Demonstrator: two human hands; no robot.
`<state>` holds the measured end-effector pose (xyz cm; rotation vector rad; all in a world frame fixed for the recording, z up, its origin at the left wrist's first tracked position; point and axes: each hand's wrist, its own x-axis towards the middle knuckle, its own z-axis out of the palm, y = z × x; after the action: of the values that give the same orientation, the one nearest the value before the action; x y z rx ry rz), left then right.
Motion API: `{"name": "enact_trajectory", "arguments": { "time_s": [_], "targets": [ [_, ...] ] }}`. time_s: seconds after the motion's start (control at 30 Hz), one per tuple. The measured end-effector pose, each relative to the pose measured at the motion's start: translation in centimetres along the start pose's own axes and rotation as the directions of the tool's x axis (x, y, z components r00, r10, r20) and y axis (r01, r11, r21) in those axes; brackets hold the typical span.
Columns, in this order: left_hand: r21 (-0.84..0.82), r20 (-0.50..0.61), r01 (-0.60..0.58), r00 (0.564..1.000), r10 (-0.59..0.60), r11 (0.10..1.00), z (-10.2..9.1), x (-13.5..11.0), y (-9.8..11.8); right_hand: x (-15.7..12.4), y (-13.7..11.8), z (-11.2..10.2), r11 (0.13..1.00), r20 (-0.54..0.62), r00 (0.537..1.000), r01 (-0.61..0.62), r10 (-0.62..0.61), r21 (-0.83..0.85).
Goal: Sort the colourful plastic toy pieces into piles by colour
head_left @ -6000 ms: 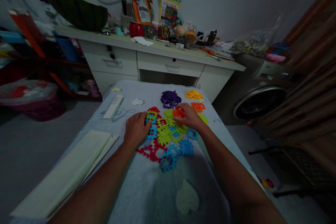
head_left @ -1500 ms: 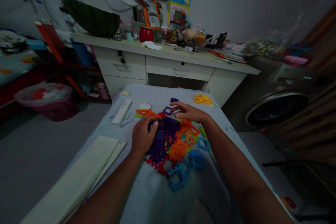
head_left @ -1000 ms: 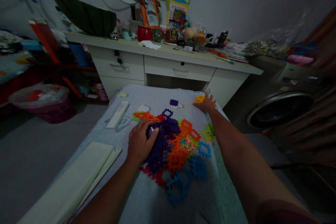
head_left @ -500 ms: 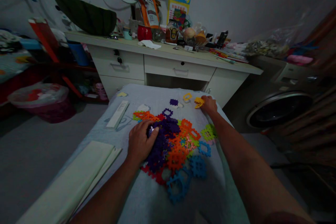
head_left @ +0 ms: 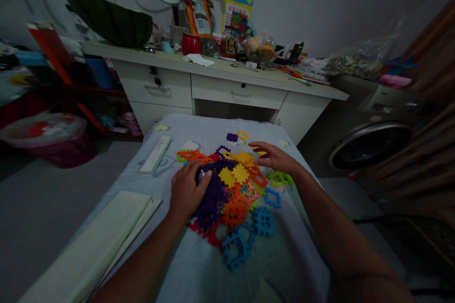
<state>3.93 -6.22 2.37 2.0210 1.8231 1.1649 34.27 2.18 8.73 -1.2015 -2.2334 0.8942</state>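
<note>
A heap of toothed plastic tiles (head_left: 236,199) lies in the middle of the cloth-covered bench (head_left: 199,270), its colours mixed together; the left hand (head_left: 186,190) lies palm down on the near left of the heap, fingers curled over the purple tiles (head_left: 213,196), though I cannot tell whether it grips any or only presses on them; the right hand (head_left: 276,158) is at the far right edge of the heap, flat and spread, holding nothing, its fingertips just beside the yellow tiles (head_left: 239,173) on top; the two hands are well apart, with the heap between them; orange tiles (head_left: 234,208) sit below the yellow ones, blue tiles (head_left: 263,221) spill from the near side of the heap, and green tiles (head_left: 280,179) lie under the right wrist; beyond the heap a single purple tile (head_left: 232,137) and a yellow ring tile (head_left: 243,135) lie apart from it; left of the heap are a long white box (head_left: 155,154) and, nearer, a stack of cream sheets (head_left: 95,241).
</note>
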Motion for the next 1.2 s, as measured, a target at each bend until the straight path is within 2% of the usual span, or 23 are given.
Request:
{"name": "enact_trajectory", "arguments": {
  "time_s": [0.07,0.13,0.2,0.27,0.43,0.53,0.6,0.67,0.73,0.77,0.83,0.9,0.97,1.03,1.1,1.2],
  "targets": [
    [0.006,0.004,0.003,1.0,-0.003,1.0,0.0,0.0,0.0,1.5,1.6,-0.4,0.981,-0.181,0.975,-0.149,0.125,-0.124],
    [0.005,0.007,-0.003,1.0,0.003,1.0,-0.1,0.0,0.0,3.0,3.1,-0.2,0.887,-0.356,0.897,-0.369,0.262,-0.277],
    [0.006,0.002,-0.004,1.0,0.004,1.0,-0.1,0.0,0.1,4.0,4.1,0.4,0.763,-0.404,0.832,-0.528,0.38,-0.372],
    [0.011,-0.002,-0.004,1.0,0.004,1.0,-0.1,0.0,0.1,4.5,4.4,1.3,0.687,-0.367,0.82,-0.57,0.439,-0.451],
    [0.044,0.003,-0.027,1.0,0.027,0.999,-0.1,-0.1,0.1,4.4,3.9,2.2,0.65,-0.305,0.873,-0.487,0.38,-0.584],
    [0.083,0.023,-0.054,0.998,0.052,0.995,-0.1,-0.2,0.2,3.9,2.8,2.0,0.688,-0.271,0.887,-0.462,0.374,-0.56],
    [0.096,0.05,-0.074,0.996,0.069,0.993,-0.2,-0.2,0.2,3.4,1.6,1.9,0.798,-0.212,0.922,-0.387,0.325,-0.462],
    [0.098,0.069,-0.087,0.994,0.08,0.991,-0.3,-0.2,0.3,2.9,0.2,1.9,0.941,-0.071,0.977,-0.211,0.199,-0.263],
    [0.095,0.07,-0.085,0.995,0.078,0.992,-0.3,-0.2,0.3,2.7,-1.1,2.0,0.999,0.073,0.997,-0.035,0.036,-0.019],
    [0.093,0.068,-0.08,0.995,0.074,0.992,-0.3,-0.2,0.3,2.8,-1.6,2.1,0.998,0.097,0.995,0.007,-0.013,0.06],
    [0.086,0.064,-0.071,0.996,0.066,0.994,-0.3,-0.2,0.4,3.4,-2.0,2.6,0.999,0.011,1.0,0.01,-0.01,0.043],
    [0.078,0.061,-0.065,0.996,0.061,0.995,-0.3,-0.3,0.4,4.1,-1.7,3.6,0.991,-0.17,0.984,-0.072,0.051,-0.116],
    [0.074,0.059,-0.067,0.996,0.062,0.995,-0.3,-0.3,0.4,4.5,-1.2,4.9,0.96,-0.255,0.962,-0.156,0.094,-0.234],
    [0.077,0.056,-0.071,0.996,0.067,0.994,-0.3,-0.3,0.4,4.4,-1.1,6.3,0.956,-0.22,0.971,-0.15,0.094,-0.251],
    [0.084,0.052,-0.078,0.996,0.073,0.993,-0.2,-0.2,0.3,3.8,-1.6,7.5,0.977,-0.182,0.983,-0.063,0.026,-0.204],
    [0.104,0.048,-0.083,0.996,0.078,0.991,-0.1,-0.2,0.2,3.2,-3.1,8.0,0.996,-0.123,0.988,0.094,-0.094,-0.007]
  ]
}}
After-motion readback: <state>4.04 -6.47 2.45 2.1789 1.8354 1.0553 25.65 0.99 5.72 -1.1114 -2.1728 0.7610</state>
